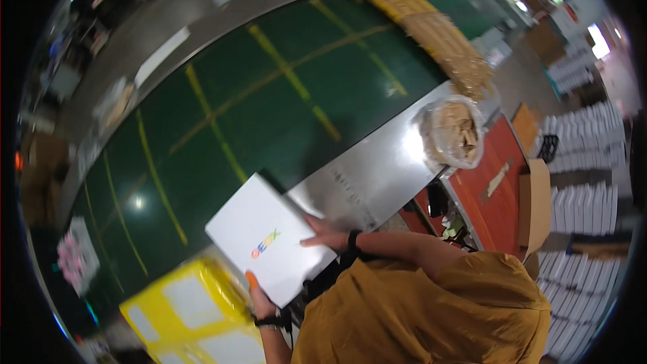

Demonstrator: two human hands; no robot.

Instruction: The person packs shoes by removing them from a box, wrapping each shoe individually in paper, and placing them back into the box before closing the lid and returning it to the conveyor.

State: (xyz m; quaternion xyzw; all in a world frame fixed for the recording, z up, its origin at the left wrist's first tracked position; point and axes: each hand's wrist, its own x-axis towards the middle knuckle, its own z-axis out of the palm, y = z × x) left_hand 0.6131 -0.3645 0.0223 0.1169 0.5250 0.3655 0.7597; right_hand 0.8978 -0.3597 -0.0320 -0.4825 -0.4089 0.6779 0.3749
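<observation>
A: Grip state?

B: Both hands occupied. White box [246, 219] is grasped by left hand [263, 302] and right hand [327, 236] at opposite long edges. Orange-tipped left thumb [251, 278] is set at the rim; top face is touched by right-hand fingers beside the coloured lettering. Digits underneath are hidden, so support from below can't be told.

A: How is the hold best done?

B: Judgement only: even pressure should be kept on both edges, no squeezing, since the sides could be bowed if it's thin card. Both grips are placed toward the near end, so droop at the far end should be watched; if it dips, grips are better shifted toward mid-length. Lettering is best left unrubbed.

A: Box vs fingers?

B: Held between the two hands, most of its length beyond them, away from the body. Far end is seen over green belt [236, 138]; whether contact is made can't be told.

A: Further out?

B: Yellow-wrapped carton [192, 317] is placed near the left hand. Metal ledge [367, 178] is found past the right, with a plastic-lined container [435, 148] set farther along.
</observation>
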